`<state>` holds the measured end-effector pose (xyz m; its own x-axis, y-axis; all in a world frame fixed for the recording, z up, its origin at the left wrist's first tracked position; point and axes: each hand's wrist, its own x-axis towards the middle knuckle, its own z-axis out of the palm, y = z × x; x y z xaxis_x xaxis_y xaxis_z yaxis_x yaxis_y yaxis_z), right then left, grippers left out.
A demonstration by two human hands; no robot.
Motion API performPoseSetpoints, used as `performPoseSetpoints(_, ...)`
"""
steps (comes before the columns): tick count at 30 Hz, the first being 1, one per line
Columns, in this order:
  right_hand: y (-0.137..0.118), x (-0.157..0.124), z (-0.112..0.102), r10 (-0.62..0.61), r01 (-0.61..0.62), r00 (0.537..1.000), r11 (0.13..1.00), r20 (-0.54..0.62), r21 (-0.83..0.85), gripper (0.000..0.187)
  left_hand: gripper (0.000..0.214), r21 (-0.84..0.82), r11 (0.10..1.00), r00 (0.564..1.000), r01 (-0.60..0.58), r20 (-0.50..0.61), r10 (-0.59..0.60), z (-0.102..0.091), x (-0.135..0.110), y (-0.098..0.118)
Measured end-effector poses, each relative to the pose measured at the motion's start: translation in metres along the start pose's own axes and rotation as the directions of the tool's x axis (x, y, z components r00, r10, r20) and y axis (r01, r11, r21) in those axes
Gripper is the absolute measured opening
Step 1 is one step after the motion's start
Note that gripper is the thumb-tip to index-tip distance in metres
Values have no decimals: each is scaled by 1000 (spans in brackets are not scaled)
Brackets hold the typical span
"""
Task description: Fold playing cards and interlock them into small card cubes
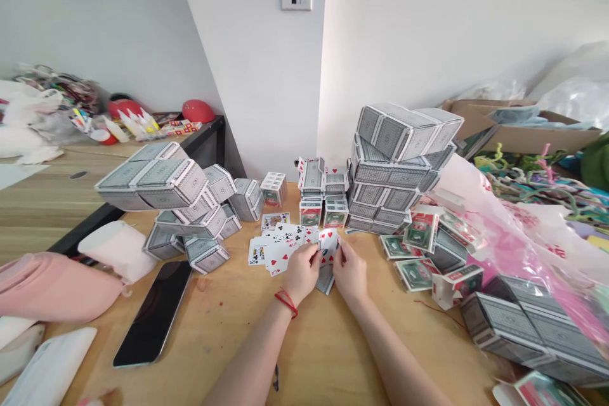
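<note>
Near the middle of the table, my left hand (303, 269) and my right hand (351, 271) pinch a playing card (328, 239) with red hearts between them. Its two sides are gripped by my fingertips, and the card looks bent. Beneath my hands a grey-backed card (325, 281) shows on the table. Just left of my left hand lie loose face-up playing cards (284, 247), overlapping each other. Behind them stand small card-built boxes (311, 210) beside a tall stack of grey card blocks (387, 168). A red cord circles my left wrist.
More grey card blocks (164, 184) are piled at the left, near a black phone (152, 314) and a pink pouch (57, 285). Green-and-red card packs (421, 231) lie at the right, beside pink plastic (504, 222) and further card blocks (528, 330).
</note>
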<state>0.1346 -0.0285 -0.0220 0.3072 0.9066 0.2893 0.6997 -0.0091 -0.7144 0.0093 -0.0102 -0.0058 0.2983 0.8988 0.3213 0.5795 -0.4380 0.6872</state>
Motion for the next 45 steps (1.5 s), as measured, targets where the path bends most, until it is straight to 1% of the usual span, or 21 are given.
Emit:
performPoseSetpoints(2, -2, -2, 1, -2, -1, 999, 996, -35, -86, 36, 25, 30, 997, 998, -66, 9, 66, 2, -1, 3)
performPoseSetpoints(4, -2, -3, 1, 3, -11, 998, 991, -55, -136, 38, 25, 62, 989, 991, -135, 9, 135, 3, -3, 6)
performPoseSetpoints(7, -3, -5, 2, 23, -38, 996, 983, -84, -177, 40, 24, 106, 967, 973, -230, 8, 230, 4, -4, 9)
performPoseSetpoints(9, -4, -6, 2, 37, -55, 994, 983, -105, -173, 41, 23, 127, 955, 963, -269, 16, 269, 3, -4, 10)
performPoseSetpoints(11, -5, -5, 1, 42, -56, 993, 990, -111, -129, 40, 23, 140, 952, 962, -272, 21, 272, 2, -4, 10)
performPoseSetpoints(15, -5, -1, -5, 36, -35, 996, 999, -79, 13, 38, 22, 152, 967, 978, -206, -12, 210, 0, -4, 7)
performPoseSetpoints(18, -4, 2, -7, 18, -16, 998, 999, -65, 33, 35, 22, 171, 967, 981, -189, -13, 194, 0, -4, 6)
performPoseSetpoints(22, -2, 1, -7, 34, -32, 993, 999, -111, 15, 35, 23, 229, 946, 972, -231, 5, 236, -1, -5, 8)
performPoseSetpoints(25, -3, 0, -7, 62, -54, 987, 997, -149, 53, 34, 22, 248, 928, 960, -277, 21, 281, -2, -5, 11)
performPoseSetpoints(29, -3, 0, -9, 102, -89, 978, 993, -181, 78, 35, 21, 233, 931, 959, -281, 23, 283, -1, -6, 12)
performPoseSetpoints(32, -2, 2, -11, 113, -97, 978, 991, -176, 96, 36, 20, 195, 948, 967, -251, -5, 257, 2, -8, 12)
performPoseSetpoints(34, -2, 4, -11, 107, -87, 985, 985, -134, 147, 37, 20, 171, 967, 977, -191, -64, 204, 4, -9, 11)
performPoseSetpoints(37, -2, 7, -10, 89, -66, 994, 946, -60, 316, 35, 21, 132, 988, 980, -86, -167, 108, 5, -8, 9)
performPoseSetpoints(40, -1, 8, -5, 37, -42, 999, 881, 21, 471, 31, 23, 102, 995, 967, -5, -254, 31, 3, -7, 7)
performPoseSetpoints(42, -1, 8, -2, 18, -48, 998, 867, 66, 495, 29, 23, 85, 996, 958, 28, -287, -3, 2, -5, 5)
performPoseSetpoints(45, 0, 8, 0, 45, -83, 995, 882, 93, 464, 29, 22, 64, 997, 956, 51, -293, -30, 1, -4, 4)
